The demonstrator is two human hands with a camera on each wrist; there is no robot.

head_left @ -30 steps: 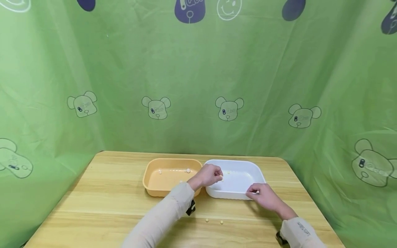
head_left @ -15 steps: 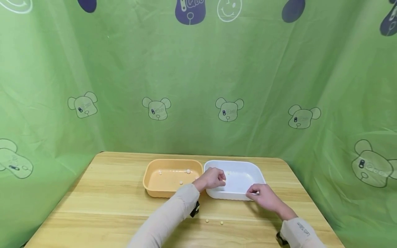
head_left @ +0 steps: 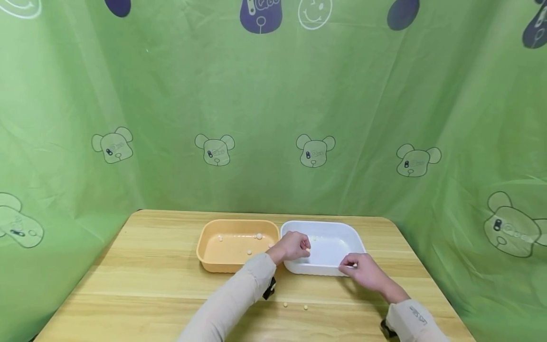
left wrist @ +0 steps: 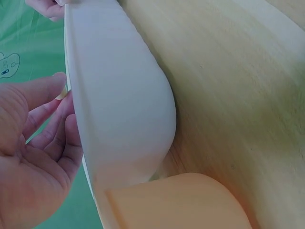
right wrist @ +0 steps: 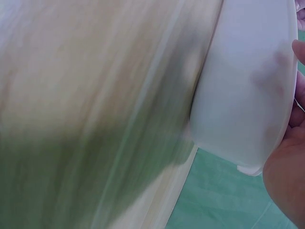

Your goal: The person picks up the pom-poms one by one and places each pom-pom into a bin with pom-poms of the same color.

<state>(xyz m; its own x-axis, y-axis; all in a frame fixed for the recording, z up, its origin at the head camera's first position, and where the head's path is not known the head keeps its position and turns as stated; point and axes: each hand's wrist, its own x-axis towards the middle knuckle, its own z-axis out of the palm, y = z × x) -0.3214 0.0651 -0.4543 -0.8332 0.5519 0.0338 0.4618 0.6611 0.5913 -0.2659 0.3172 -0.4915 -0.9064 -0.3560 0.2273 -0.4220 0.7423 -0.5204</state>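
My left hand (head_left: 294, 245) is over the left part of a white plastic basin (head_left: 322, 270), thumb and fingers pinching a small pale yellow ball (left wrist: 62, 93). In the left wrist view the ball shows between the thumb tip and a finger, beside the basin's rim. At the near right corner of this basin, my right hand (head_left: 366, 271) grips the rim; the right wrist view catches the thumb (right wrist: 299, 50) at the rim, with the other fingers partly hidden behind the wall. Another pale ball (head_left: 315, 238) lies on the basin floor.
An orange basin (head_left: 213, 267) stands directly left of the white one, with several small pale balls (head_left: 259, 236) inside. Two yellowish balls (head_left: 285, 305) lie on the wooden table (head_left: 128, 285) in front. A green printed curtain (head_left: 265, 190) surrounds the table's back and sides.
My left hand has shifted slightly right and down over the white basin, then stays nearly still over the last half second. The right hand keeps its place at the rim.
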